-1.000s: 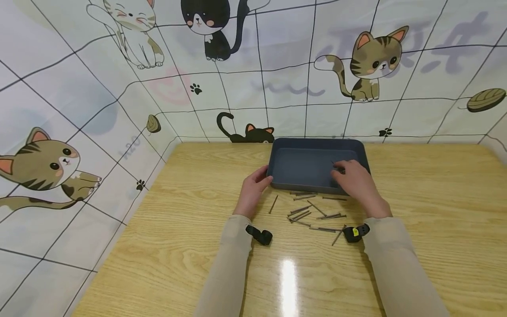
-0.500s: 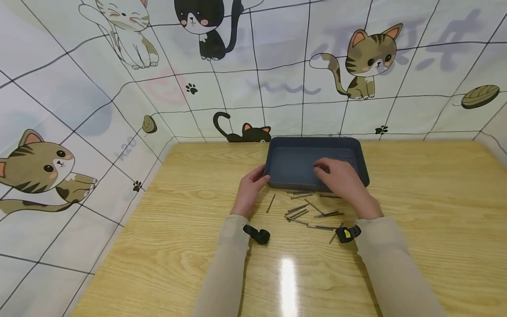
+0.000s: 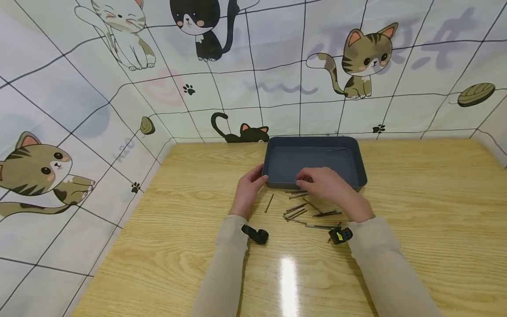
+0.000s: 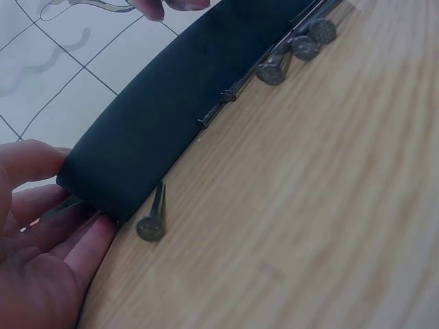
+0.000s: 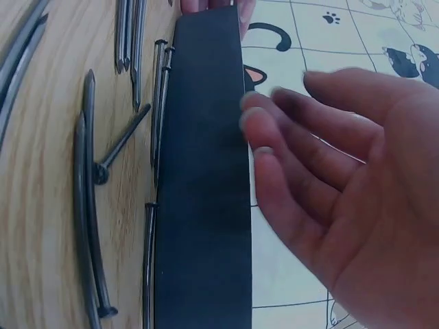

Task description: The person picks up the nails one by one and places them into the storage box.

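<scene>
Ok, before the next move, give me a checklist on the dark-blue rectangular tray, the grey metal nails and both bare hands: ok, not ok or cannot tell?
1. Dark-blue rectangular tray flat on the pale wooden table: ok.
2. Tray steadied: ok; the bare left hand holds its near-left corner.
3. Bare right hand free: ok; fingers loosely curled at the tray's near side, holding nothing.
4. Loose grey metal nails lying separately: not ok; several touch or cross in front of the tray.
5. Number of nails inside the tray: cannot tell; a thin nail shows near the far wall, but the right hand hides part of the floor.
</scene>
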